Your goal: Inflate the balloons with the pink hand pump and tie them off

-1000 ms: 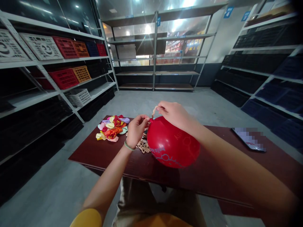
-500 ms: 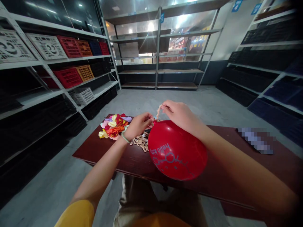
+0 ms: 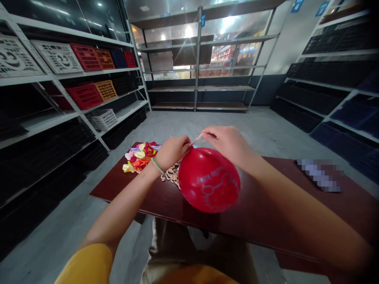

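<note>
A blown-up red balloon [image 3: 209, 179] with a grey cartoon print hangs over the table's near side, its neck up between my hands. My left hand [image 3: 174, 152] is closed at the neck, pinching it. From there a thin beige strip [image 3: 197, 139] runs up to the right, stretched taut. Its other end is pinched in the fingers of my right hand [image 3: 223, 142], above the balloon. Behind the left wrist lie beige curly pieces [image 3: 171, 175], partly hidden by the balloon. Left of them is a heap of limp coloured balloons [image 3: 140, 156].
The dark red table [image 3: 266, 205] bears a flat, blurred-out object [image 3: 319, 175] at its right. Metal shelving [image 3: 197, 88] stands at the back. Shelves on the left hold plastic crates [image 3: 84, 96], and dark bins [image 3: 322, 79] fill the right-hand shelves.
The balloon has turned and shifted left, so its print faces differently. The beige strip, earlier hanging near upright, now slants taut between my hands. My left hand has rolled over the neck.
</note>
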The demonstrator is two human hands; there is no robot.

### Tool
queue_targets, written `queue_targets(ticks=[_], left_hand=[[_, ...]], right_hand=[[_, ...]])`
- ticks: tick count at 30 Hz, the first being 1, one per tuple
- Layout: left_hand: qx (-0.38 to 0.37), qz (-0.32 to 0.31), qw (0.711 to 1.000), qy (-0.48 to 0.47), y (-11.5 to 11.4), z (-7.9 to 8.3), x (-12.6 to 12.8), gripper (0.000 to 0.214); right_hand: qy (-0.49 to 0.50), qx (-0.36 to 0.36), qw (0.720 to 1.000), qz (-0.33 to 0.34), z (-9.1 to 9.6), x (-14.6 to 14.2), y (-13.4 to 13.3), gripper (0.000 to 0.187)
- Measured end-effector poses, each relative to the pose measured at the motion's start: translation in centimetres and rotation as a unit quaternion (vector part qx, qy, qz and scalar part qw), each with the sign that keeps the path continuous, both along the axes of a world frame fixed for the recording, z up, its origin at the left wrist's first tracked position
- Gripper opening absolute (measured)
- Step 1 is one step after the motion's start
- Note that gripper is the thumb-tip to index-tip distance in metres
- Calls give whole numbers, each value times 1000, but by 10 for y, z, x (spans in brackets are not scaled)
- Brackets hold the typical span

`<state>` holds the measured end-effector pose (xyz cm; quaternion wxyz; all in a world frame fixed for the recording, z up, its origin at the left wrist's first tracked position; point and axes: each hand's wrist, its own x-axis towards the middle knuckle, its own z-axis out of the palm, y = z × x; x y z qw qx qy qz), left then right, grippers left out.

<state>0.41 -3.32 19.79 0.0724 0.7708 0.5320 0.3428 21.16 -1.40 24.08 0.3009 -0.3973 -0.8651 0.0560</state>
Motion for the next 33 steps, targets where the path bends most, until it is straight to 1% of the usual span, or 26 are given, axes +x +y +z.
queue_targets(ticks=[3, 5, 8, 10, 13, 15, 16, 18, 20, 23, 25, 26, 29, 30, 31, 33], left_hand=[[8, 0, 1000, -19, 6, 6, -4, 10], [-4, 6, 999, -49, 10, 7, -6, 10], [-54, 14, 988, -142, 16, 4, -5, 10], [-112, 13, 964, -243, 19, -1, -2, 9], [-189, 0, 895, -404, 23, -7, 4, 10], [-211, -13, 853, -477, 22, -8, 10, 11], [-213, -17, 837, -503, 22, -8, 14, 10], [-208, -22, 817, -538, 19, -5, 20, 9], [-194, -20, 808, -557, 16, -3, 26, 8], [-164, -20, 809, -564, 13, 0, 31, 9], [-144, -23, 817, -559, 12, 0, 34, 10], [-135, -26, 823, -551, 12, -1, 34, 10], [-119, -31, 843, -523, 12, -2, 36, 10], [-117, -33, 850, -513, 12, -2, 37, 10], [-116, -36, 855, -504, 12, -3, 37, 9], [-111, -39, 866, -486, 12, -5, 38, 8]], right_hand=[[16, 14, 1000, -10, 4, -1, -1, 24], [24, 14, 1000, -6, 6, -1, -4, 26], [36, -1, 999, 1, 4, -1, -9, 29], [48, -6, 999, 4, 1, -1, -12, 29], [82, 6, 997, 6, -7, 0, -14, 25], [111, 12, 994, 3, -13, 0, -14, 20], [128, 6, 992, -1, -17, 0, -15, 19], [169, -22, 985, -10, -26, 0, -14, 17], [223, -65, 973, -15, -36, -1, -13, 18], [309, -119, 944, -12, -54, -5, -6, 19], [371, -161, 914, 0, -68, -9, 1, 18], [414, -194, 889, 11, -74, -13, 4, 18], [535, -308, 785, 42, -92, -25, 14, 16], [556, -333, 760, 47, -97, -30, 17, 17], [567, -348, 745, 49, -101, -35, 19, 18], [567, -361, 739, 51, -106, -46, 22, 19]])
